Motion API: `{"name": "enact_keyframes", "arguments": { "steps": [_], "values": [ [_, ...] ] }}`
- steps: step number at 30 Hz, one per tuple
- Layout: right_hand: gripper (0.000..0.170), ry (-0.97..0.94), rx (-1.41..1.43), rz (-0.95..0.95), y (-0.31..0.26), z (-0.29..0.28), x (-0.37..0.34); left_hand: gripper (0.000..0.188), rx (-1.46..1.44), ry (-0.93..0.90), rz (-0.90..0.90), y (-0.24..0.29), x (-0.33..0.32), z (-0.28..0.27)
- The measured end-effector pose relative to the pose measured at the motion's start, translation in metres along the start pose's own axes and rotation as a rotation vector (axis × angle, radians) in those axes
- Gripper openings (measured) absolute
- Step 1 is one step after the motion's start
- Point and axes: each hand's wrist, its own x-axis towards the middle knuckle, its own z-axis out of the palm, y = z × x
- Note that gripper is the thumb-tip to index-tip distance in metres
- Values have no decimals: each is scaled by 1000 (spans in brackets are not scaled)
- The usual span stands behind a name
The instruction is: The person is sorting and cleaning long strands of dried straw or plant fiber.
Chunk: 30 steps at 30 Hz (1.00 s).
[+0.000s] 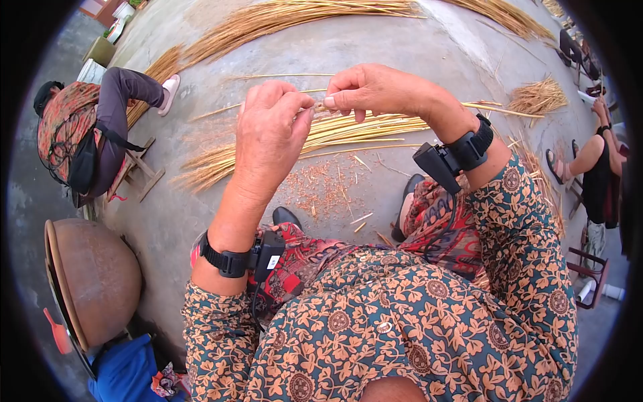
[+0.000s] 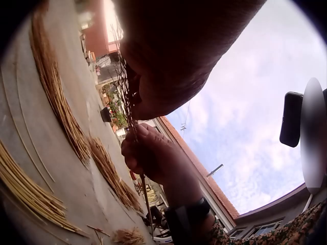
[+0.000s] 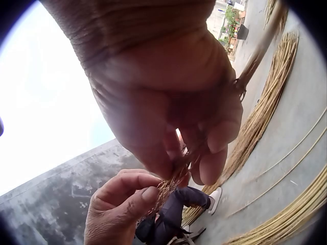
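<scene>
Both hands are raised close together over a bundle of straw-coloured stalks (image 1: 348, 130) on the ground. The left hand (image 1: 271, 130) pinches the thin, branching brown top of a stalk (image 2: 125, 89); in the right wrist view the left hand (image 3: 120, 209) has thumb and forefinger on it. Beside it, the right hand (image 1: 378, 90) grips the same stalk where the branches meet the stem, fingers curled, as the left wrist view shows the right hand (image 2: 161, 158). The stem (image 3: 260, 51) runs out past the right hand.
Long stalk bundles (image 1: 288, 23) lie beyond, and a short bundle (image 1: 538, 97) lies at right. Seeds and bits (image 1: 321, 191) litter the ground near the feet. A person (image 1: 74, 134) sits on a stool at left, above a large brown pot (image 1: 100, 281). More people sit at right.
</scene>
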Motion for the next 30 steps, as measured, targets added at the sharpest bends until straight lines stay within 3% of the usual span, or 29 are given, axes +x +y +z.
{"name": "enact_keyframes", "arguments": {
  "steps": [9, 18, 27, 30],
  "values": [
    [22, 39, 93, 26, -4, 3, -2, 14, -123, -6, -143, 3, -3, 3],
    [22, 120, 68, -21, -12, 5, -4, 11, 39, 18, -53, 6, -1, 1],
    [20, 191, 89, -98, -8, 9, 2, 14, 76, 5, -108, 8, -2, 3],
    [19, 209, 80, -76, -9, 9, 1, 14, 22, 95, -113, 8, 2, 4]
  ]
}}
